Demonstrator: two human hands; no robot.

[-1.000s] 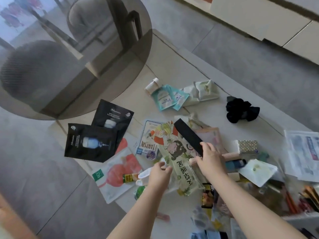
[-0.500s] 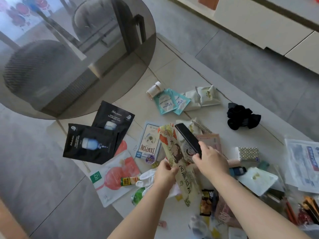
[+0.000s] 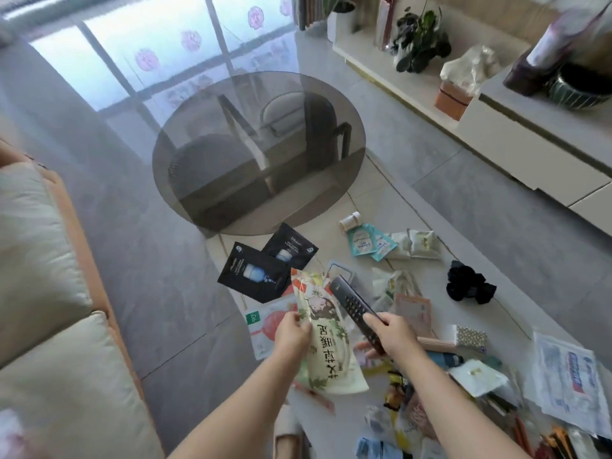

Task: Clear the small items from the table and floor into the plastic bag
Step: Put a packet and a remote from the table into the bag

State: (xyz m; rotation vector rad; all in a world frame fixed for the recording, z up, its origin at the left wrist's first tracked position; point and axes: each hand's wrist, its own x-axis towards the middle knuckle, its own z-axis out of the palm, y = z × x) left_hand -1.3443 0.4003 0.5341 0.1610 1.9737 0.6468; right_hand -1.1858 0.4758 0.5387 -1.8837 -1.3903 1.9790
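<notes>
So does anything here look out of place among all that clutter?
Yes: the long black remote control gripped in the right hand is no toiletry, unlike the sachets strewn around. The left hand holds a pale illustrated packet. No plastic bag for collecting is clearly identifiable.

left hand (image 3: pixel 293 332) grips a green illustrated packet (image 3: pixel 326 339) by its left edge, raised above the table (image 3: pixel 516 313). right hand (image 3: pixel 394 336) holds a dark remote control (image 3: pixel 354 309) angled up-left, overlapping the packet. two black sachets (image 3: pixel 261 270), teal sachets (image 3: pixel 367 243) and a black scrunchie (image 3: pixel 468 286) lie on the table beyond. round glass table (image 3: pixel 258 150) stands further back.
</notes>
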